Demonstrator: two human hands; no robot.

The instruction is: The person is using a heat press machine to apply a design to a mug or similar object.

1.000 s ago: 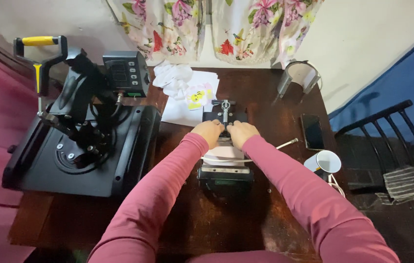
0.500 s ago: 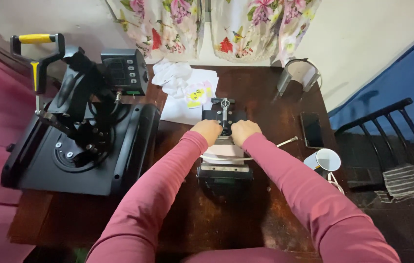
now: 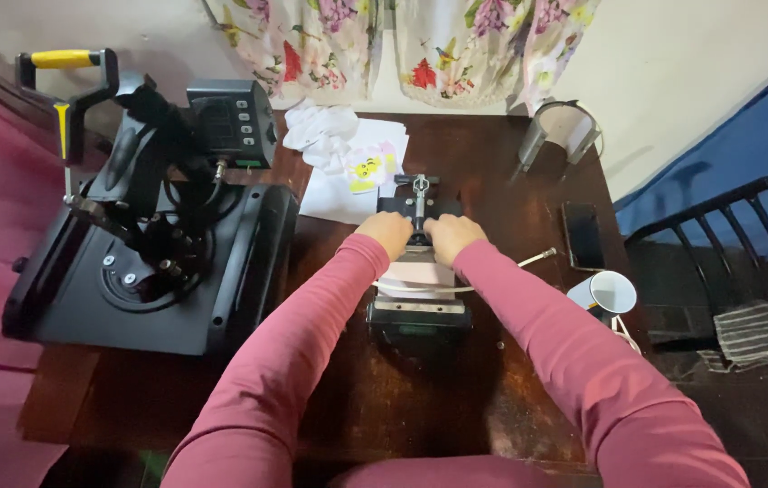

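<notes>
A small black mug press (image 3: 418, 312) stands at the middle of the dark wooden table (image 3: 492, 154), with a white mug (image 3: 415, 278) lying clamped in it. My left hand (image 3: 386, 232) and my right hand (image 3: 452, 234) rest side by side on top of the press, on either side of its metal clamp lever (image 3: 418, 192). Both hands press down on the press with fingers curled; what the fingertips grip is hidden. Both arms wear pink sleeves.
A large black heat press (image 3: 144, 230) with a yellow-tipped handle fills the table's left side. White printed papers (image 3: 348, 163) lie behind the mug press. A grey curved heating attachment (image 3: 561, 131), a dark phone (image 3: 583, 235) and another white mug (image 3: 608, 295) sit at right. A black chair (image 3: 718, 226) stands beyond.
Both hands have shifted slightly on the mug press, staying on either side of the lever. The view has moved a little; nothing else differs.
</notes>
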